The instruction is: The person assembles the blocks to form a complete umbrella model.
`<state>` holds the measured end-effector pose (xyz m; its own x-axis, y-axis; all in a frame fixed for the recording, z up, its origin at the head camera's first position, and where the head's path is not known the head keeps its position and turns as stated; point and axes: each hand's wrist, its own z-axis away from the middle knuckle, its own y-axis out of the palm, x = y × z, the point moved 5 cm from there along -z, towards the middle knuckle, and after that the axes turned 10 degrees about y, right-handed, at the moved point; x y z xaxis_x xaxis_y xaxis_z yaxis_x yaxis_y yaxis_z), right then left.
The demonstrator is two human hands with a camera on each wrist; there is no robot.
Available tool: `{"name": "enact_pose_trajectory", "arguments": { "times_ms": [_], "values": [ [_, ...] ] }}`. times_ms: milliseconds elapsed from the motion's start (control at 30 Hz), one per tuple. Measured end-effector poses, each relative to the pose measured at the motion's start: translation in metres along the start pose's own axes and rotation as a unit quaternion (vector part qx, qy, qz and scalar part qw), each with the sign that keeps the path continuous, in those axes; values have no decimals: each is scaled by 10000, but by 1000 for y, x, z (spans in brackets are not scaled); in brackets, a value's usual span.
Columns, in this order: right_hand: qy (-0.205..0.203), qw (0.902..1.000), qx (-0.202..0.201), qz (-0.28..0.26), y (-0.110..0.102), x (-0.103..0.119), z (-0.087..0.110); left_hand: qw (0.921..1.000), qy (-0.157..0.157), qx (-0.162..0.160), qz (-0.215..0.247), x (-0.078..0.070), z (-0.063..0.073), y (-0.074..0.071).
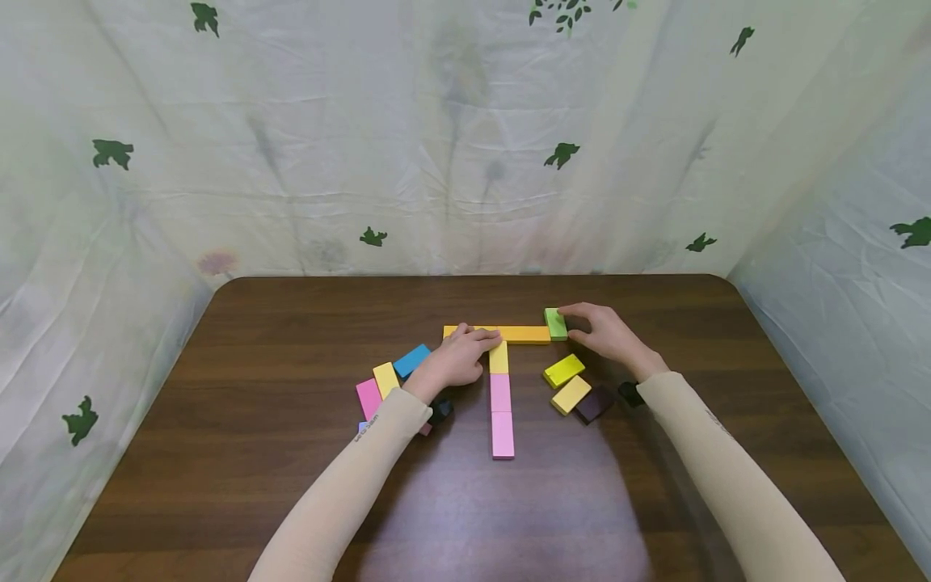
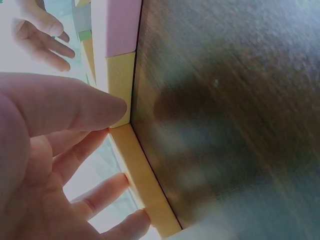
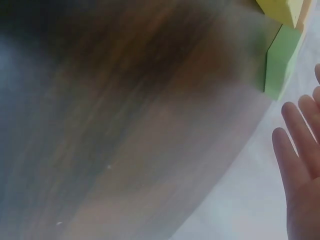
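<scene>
Several blocks form a T on the table: an orange row across the top, and a yellow block with two pink blocks as the stem. My left hand rests where row and stem meet. In the left wrist view, its thumb lies against the yellow block and its fingertips touch the orange row. A green block stands crosswise at the row's right end. Close beside it is my right hand, fingers spread and relaxed; whether a fingertip touches the block, I cannot tell.
Left of the stem lie a blue block, a yellow block, a pink block and others partly under the left arm. On the right are a bright yellow block, a pale yellow block and a dark block.
</scene>
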<state>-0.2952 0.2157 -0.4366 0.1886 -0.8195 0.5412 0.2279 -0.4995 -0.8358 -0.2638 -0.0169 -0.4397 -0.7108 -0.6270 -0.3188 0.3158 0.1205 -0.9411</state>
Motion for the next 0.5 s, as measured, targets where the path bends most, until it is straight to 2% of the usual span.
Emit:
{"name": "enact_pose_trajectory", "arguments": {
  "times_ms": [233, 500],
  "values": [
    [-181, 9997, -16, -163, 0, 4, 14, 10000, -26, -5, -29, 0, 0, 0],
    [-428, 9987, 177, -211, 6, 7, 27, 10000, -10, -39, -78, 1, -1, 1]
  ]
}}
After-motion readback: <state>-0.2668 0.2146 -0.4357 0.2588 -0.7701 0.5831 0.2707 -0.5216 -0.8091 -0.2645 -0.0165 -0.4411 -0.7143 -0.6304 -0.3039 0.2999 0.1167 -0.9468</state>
